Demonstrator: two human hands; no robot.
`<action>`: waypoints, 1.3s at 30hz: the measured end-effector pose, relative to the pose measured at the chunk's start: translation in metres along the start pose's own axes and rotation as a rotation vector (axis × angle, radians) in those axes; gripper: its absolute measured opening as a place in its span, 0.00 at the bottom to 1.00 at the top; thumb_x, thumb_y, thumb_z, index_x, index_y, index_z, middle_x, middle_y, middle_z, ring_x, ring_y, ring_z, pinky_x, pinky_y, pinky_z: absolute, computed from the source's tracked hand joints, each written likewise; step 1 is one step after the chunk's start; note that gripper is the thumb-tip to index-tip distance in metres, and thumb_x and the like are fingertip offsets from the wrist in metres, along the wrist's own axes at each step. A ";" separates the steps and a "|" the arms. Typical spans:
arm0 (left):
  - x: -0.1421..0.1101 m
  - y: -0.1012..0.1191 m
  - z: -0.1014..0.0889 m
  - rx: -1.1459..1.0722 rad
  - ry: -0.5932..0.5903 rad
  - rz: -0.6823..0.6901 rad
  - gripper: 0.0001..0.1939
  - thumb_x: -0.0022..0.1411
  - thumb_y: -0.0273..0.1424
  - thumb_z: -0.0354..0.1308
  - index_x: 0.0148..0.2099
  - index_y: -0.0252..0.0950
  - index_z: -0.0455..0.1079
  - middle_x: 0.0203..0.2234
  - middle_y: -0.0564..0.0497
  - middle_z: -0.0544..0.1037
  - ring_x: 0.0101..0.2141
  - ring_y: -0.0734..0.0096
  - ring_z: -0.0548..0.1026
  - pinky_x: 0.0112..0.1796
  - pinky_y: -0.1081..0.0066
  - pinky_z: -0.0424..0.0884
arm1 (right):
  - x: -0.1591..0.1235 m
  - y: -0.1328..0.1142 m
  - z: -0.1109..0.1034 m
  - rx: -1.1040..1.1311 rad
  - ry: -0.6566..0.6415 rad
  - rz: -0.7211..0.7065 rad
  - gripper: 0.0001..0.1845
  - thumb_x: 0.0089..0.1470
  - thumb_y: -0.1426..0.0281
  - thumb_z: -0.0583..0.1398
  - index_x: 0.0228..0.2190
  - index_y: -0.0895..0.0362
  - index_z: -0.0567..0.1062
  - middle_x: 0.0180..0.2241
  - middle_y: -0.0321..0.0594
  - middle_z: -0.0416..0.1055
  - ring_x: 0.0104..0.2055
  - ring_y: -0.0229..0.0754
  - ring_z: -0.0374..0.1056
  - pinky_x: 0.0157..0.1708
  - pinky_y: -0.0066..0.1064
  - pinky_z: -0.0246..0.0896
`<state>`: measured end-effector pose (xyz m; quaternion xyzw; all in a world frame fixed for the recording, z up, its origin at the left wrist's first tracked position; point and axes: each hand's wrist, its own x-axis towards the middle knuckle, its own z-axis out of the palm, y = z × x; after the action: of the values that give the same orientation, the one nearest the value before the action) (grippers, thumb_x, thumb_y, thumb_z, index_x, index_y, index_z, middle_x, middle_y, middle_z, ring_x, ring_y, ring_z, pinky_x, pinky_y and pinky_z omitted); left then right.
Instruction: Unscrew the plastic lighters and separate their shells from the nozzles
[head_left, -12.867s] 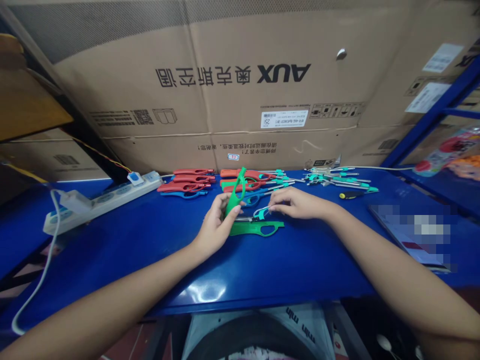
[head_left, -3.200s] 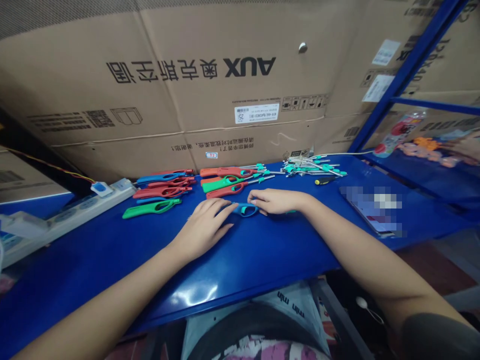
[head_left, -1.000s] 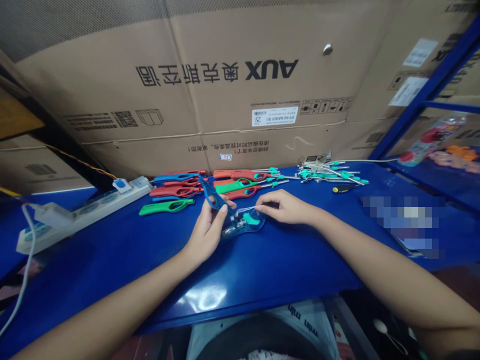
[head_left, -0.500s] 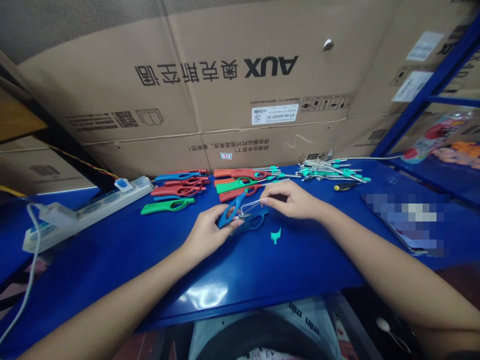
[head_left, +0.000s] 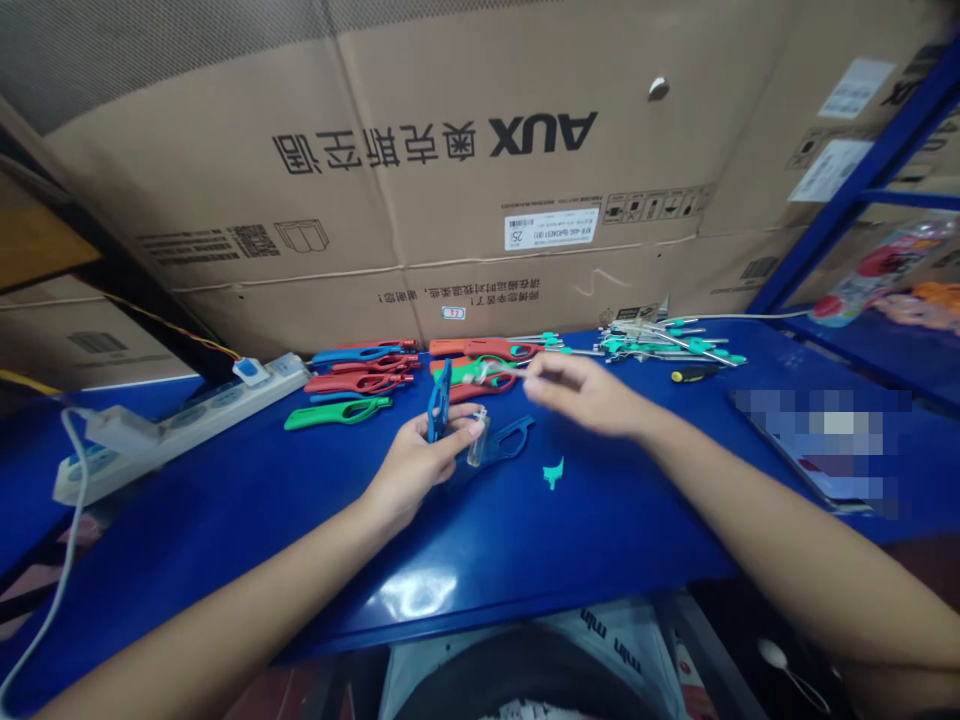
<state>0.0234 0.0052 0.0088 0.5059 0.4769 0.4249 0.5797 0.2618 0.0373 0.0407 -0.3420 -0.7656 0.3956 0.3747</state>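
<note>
My left hand (head_left: 420, 462) grips one blue plastic shell half (head_left: 439, 400), held upright above the blue table (head_left: 300, 520). The other blue shell half (head_left: 510, 440) lies flat just right of it, with a small clear part (head_left: 478, 440) hanging at its left end. My right hand (head_left: 581, 392), blurred by motion, is lifted over the table and pinches a thin metal tube with a clear end (head_left: 495, 372). A small teal trigger piece (head_left: 553, 472) lies loose on the table below my right hand.
Red, blue and green shells (head_left: 360, 382) lie in rows at the back, with more (head_left: 487, 362) beside them. A heap of metal tubes with teal parts (head_left: 667, 345) and a screwdriver (head_left: 694, 374) lie right. A power strip (head_left: 180, 420) lies left. Large cardboard boxes (head_left: 450, 180) stand behind.
My left hand has tilted the blue shell half upright. My right hand has pulled the inner tube up and away from the lower half. The teal trigger lies where it dropped.
</note>
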 end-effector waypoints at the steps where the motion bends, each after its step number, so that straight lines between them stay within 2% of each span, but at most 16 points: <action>1: -0.004 0.000 0.005 -0.052 -0.018 -0.037 0.30 0.49 0.45 0.73 0.50 0.32 0.76 0.18 0.60 0.67 0.15 0.85 0.53 0.17 0.78 0.47 | -0.001 0.000 0.016 0.011 -0.050 0.025 0.23 0.50 0.49 0.67 0.31 0.55 0.68 0.28 0.32 0.65 0.28 0.35 0.59 0.28 0.28 0.57; 3: -0.011 -0.001 0.013 -0.105 -0.064 -0.083 0.29 0.49 0.44 0.73 0.49 0.32 0.76 0.15 0.62 0.62 0.15 0.85 0.51 0.17 0.79 0.47 | -0.004 0.001 0.042 -0.031 -0.095 0.078 0.24 0.43 0.53 0.72 0.33 0.55 0.70 0.27 0.31 0.66 0.28 0.35 0.61 0.27 0.27 0.57; 6: -0.013 -0.001 0.014 -0.094 -0.063 -0.083 0.29 0.48 0.43 0.73 0.50 0.34 0.76 0.18 0.61 0.67 0.15 0.85 0.53 0.16 0.78 0.51 | -0.006 0.002 0.057 -0.041 -0.107 0.105 0.18 0.50 0.57 0.68 0.33 0.56 0.71 0.28 0.33 0.69 0.30 0.37 0.63 0.30 0.29 0.60; 10: -0.002 -0.005 0.001 0.139 -0.009 0.031 0.28 0.50 0.41 0.72 0.51 0.35 0.75 0.24 0.58 0.73 0.16 0.82 0.60 0.18 0.76 0.59 | -0.005 0.003 0.029 0.009 -0.254 0.114 0.09 0.59 0.64 0.59 0.38 0.58 0.72 0.32 0.37 0.72 0.33 0.39 0.68 0.35 0.31 0.65; 13: 0.005 -0.012 -0.009 0.465 -0.050 0.218 0.20 0.52 0.38 0.71 0.46 0.36 0.76 0.29 0.54 0.77 0.28 0.71 0.75 0.33 0.71 0.71 | -0.006 0.000 -0.001 -0.112 -0.497 0.159 0.04 0.60 0.70 0.56 0.38 0.56 0.69 0.32 0.36 0.72 0.32 0.38 0.68 0.34 0.29 0.64; 15: 0.006 -0.016 -0.013 0.694 -0.082 0.348 0.17 0.53 0.37 0.70 0.44 0.38 0.76 0.36 0.51 0.79 0.38 0.62 0.78 0.42 0.66 0.72 | -0.008 -0.004 -0.014 -0.318 -0.609 0.184 0.03 0.60 0.72 0.55 0.35 0.55 0.69 0.30 0.34 0.71 0.29 0.36 0.64 0.30 0.28 0.60; 18: 0.004 -0.019 -0.014 0.905 -0.110 0.438 0.16 0.56 0.36 0.69 0.46 0.39 0.74 0.41 0.49 0.79 0.43 0.57 0.77 0.44 0.63 0.71 | -0.012 -0.008 -0.017 -0.537 -0.651 0.231 0.03 0.60 0.67 0.57 0.34 0.54 0.69 0.27 0.32 0.68 0.26 0.36 0.60 0.25 0.27 0.55; 21: 0.003 -0.018 -0.014 0.957 -0.139 0.447 0.13 0.60 0.32 0.65 0.48 0.38 0.74 0.43 0.48 0.78 0.43 0.57 0.77 0.44 0.63 0.71 | -0.014 -0.009 -0.011 -0.588 -0.695 0.275 0.12 0.53 0.63 0.66 0.38 0.53 0.71 0.25 0.29 0.67 0.24 0.36 0.61 0.23 0.27 0.51; 25: 0.005 -0.012 -0.017 0.982 -0.173 0.447 0.12 0.60 0.30 0.65 0.46 0.38 0.74 0.42 0.49 0.78 0.43 0.58 0.77 0.44 0.63 0.72 | -0.012 -0.008 -0.018 -0.565 -0.739 0.255 0.08 0.55 0.63 0.64 0.33 0.54 0.74 0.26 0.31 0.67 0.26 0.36 0.61 0.26 0.27 0.51; 28: 0.005 -0.006 -0.020 0.973 -0.148 0.495 0.15 0.60 0.32 0.65 0.49 0.38 0.73 0.44 0.48 0.76 0.45 0.59 0.76 0.47 0.63 0.72 | -0.009 -0.004 -0.051 -0.517 -0.620 0.205 0.17 0.57 0.53 0.61 0.35 0.55 0.75 0.31 0.34 0.70 0.31 0.38 0.64 0.32 0.27 0.57; 30: 0.005 -0.003 -0.020 0.973 -0.149 0.523 0.21 0.61 0.35 0.64 0.56 0.38 0.71 0.47 0.47 0.74 0.48 0.59 0.75 0.50 0.63 0.72 | -0.006 0.005 -0.084 -0.647 -0.380 0.221 0.23 0.58 0.48 0.58 0.41 0.54 0.75 0.38 0.38 0.74 0.37 0.42 0.68 0.37 0.29 0.60; 31: 0.006 -0.003 -0.021 0.982 -0.161 0.529 0.24 0.62 0.36 0.63 0.59 0.37 0.69 0.49 0.46 0.73 0.49 0.58 0.75 0.51 0.62 0.72 | -0.004 0.012 -0.101 -0.768 -0.251 0.280 0.23 0.60 0.49 0.56 0.43 0.54 0.75 0.39 0.40 0.75 0.38 0.44 0.69 0.37 0.30 0.60; 33: 0.006 -0.005 -0.021 1.010 -0.209 0.543 0.30 0.64 0.36 0.61 0.65 0.37 0.63 0.51 0.44 0.70 0.51 0.57 0.73 0.54 0.61 0.71 | 0.000 0.029 -0.133 -1.095 -0.006 0.507 0.21 0.62 0.53 0.52 0.47 0.53 0.73 0.42 0.43 0.76 0.41 0.48 0.71 0.39 0.33 0.61; 34: 0.007 -0.007 -0.022 1.025 -0.238 0.556 0.30 0.65 0.35 0.60 0.67 0.36 0.61 0.53 0.43 0.69 0.53 0.57 0.73 0.55 0.60 0.70 | 0.001 0.039 -0.147 -1.179 0.063 0.586 0.21 0.61 0.57 0.53 0.48 0.56 0.73 0.44 0.50 0.76 0.43 0.53 0.71 0.40 0.37 0.61; 36: 0.008 -0.010 -0.022 1.048 -0.303 0.593 0.28 0.68 0.32 0.56 0.68 0.37 0.60 0.55 0.42 0.68 0.55 0.57 0.71 0.57 0.60 0.69 | 0.003 0.058 -0.167 -1.243 0.103 0.661 0.20 0.59 0.63 0.53 0.48 0.61 0.73 0.44 0.59 0.75 0.44 0.60 0.71 0.41 0.42 0.61; 39: 0.009 -0.010 -0.022 1.077 -0.402 0.631 0.25 0.71 0.29 0.50 0.68 0.37 0.59 0.57 0.41 0.67 0.55 0.59 0.71 0.56 0.61 0.70 | 0.002 0.081 -0.180 -1.257 0.111 0.678 0.20 0.57 0.66 0.53 0.47 0.63 0.74 0.42 0.60 0.75 0.46 0.60 0.70 0.45 0.44 0.61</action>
<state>0.0033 0.0165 -0.0025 0.9106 0.3340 0.1734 0.1708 0.4312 0.1388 0.0446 -0.7318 -0.6802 -0.0437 0.0014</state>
